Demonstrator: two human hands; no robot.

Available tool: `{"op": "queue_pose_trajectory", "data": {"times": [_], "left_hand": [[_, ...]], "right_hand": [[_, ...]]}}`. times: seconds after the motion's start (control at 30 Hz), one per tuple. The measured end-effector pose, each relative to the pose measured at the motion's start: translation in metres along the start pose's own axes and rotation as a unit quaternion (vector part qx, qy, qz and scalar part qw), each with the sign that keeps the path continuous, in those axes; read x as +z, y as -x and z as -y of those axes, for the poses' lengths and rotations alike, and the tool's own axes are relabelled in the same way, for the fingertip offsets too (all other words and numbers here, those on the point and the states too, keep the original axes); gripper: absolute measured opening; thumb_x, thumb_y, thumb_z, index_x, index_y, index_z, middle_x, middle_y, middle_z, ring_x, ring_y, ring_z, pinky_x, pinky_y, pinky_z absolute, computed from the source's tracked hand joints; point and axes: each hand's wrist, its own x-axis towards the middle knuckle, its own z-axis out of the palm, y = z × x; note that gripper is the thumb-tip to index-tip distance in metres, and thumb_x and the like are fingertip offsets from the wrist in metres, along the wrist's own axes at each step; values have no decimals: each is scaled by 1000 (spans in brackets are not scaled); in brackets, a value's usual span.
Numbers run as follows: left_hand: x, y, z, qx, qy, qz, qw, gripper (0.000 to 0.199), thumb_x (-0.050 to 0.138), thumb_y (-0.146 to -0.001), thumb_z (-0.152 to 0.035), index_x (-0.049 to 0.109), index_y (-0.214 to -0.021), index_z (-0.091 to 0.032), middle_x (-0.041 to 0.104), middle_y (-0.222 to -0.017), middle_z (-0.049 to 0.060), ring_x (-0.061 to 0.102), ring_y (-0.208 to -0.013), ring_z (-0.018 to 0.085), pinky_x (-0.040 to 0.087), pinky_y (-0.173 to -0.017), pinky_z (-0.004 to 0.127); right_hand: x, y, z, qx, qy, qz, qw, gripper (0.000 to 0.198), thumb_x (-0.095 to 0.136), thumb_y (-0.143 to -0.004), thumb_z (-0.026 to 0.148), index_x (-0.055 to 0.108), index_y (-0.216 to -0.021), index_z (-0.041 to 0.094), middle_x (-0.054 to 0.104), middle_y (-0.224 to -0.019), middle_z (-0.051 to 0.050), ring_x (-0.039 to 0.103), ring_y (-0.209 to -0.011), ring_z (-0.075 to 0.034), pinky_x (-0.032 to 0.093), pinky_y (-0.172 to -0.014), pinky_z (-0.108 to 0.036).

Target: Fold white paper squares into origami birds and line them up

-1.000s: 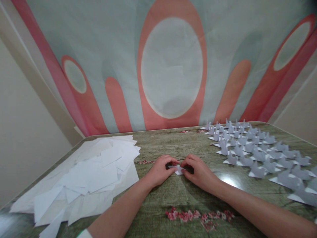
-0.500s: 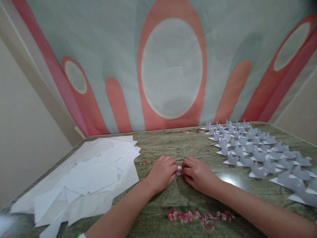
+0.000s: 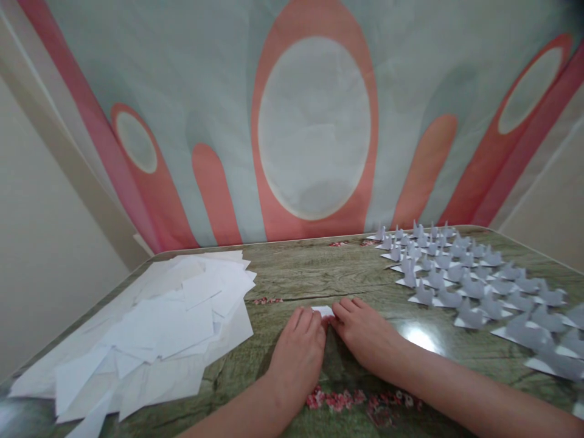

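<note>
A small piece of folded white paper (image 3: 323,311) lies low over the middle of the table, between my two hands. My left hand (image 3: 301,344) has its fingers closed on the paper's left and near side. From the right, my right hand (image 3: 360,325) pinches the other end with thumb and fingers. Most of the paper is hidden behind the fingers, so its exact folded shape cannot be made out.
Loose white paper sheets (image 3: 159,328) lie in an overlapping pile on the left. Several rows of folded white paper figures (image 3: 469,283) with upright points stand on the right. The wood-patterned table (image 3: 283,274) meets a patterned backdrop (image 3: 314,128) behind.
My left hand has moved nearer to me and turned, its fingers now pointing away. More of the folded paper shows beyond the fingertips. The view has shifted slightly.
</note>
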Motion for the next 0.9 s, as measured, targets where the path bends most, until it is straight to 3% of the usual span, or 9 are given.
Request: {"op": "queue_pose_trajectory", "data": {"times": [0.2, 0.33, 0.43, 0.53, 0.67, 0.9], "left_hand": [[-8, 0, 4, -16, 32, 17, 999, 32, 45, -83, -13, 54, -114, -13, 55, -98, 10, 46, -99, 25, 35, -91, 40], [-13, -2, 8, -11, 49, 25, 998, 36, 44, -83, -14, 51, -118, -17, 53, -92, 9, 46, -92, 25, 38, -85, 41], [-15, -2, 11, -10, 56, 32, 998, 36, 46, -82, -14, 51, -118, -18, 53, -94, 9, 45, -92, 25, 37, -86, 41], [-18, -3, 18, -1, 74, 49, 996, 36, 45, -83, -14, 52, -117, -22, 53, -93, 8, 46, -91, 23, 39, -83, 39], [-19, -3, 31, 22, 107, 52, 993, 34, 45, -85, -15, 53, -116, -26, 52, -91, 7, 46, -90, 21, 40, -79, 36], [-18, -6, 33, 15, 129, 12, 992, 24, 49, -84, -21, 57, -107, -21, 54, -100, 8, 44, -100, 23, 36, -89, 41]], "right_hand": [[4, 0, -9, 39, -111, -34, 992, 17, 51, -81, 11, 65, -75, 17, 56, -77, -6, 49, -78, -20, 37, -69, -33], [14, -3, -18, 120, -255, -86, 956, 18, 49, -74, 3, 61, -76, 17, 55, -80, -4, 49, -81, -18, 40, -71, -29], [23, -5, -23, 145, -315, -98, 933, 19, 53, -74, 8, 58, -90, 16, 55, -86, -5, 50, -84, -18, 41, -75, -30], [27, -5, -24, 133, -337, -80, 929, 23, 56, -76, 14, 60, -97, 18, 55, -90, -6, 50, -86, -19, 41, -78, -32], [26, -6, -25, 134, -358, -71, 921, 15, 56, -77, 15, 62, -90, 18, 55, -86, -5, 51, -83, -18, 41, -76, -32], [23, -3, -20, 143, -345, -77, 924, 6, 57, -77, 18, 61, -80, 19, 55, -81, -4, 52, -80, -18, 41, -73, -31]]}}
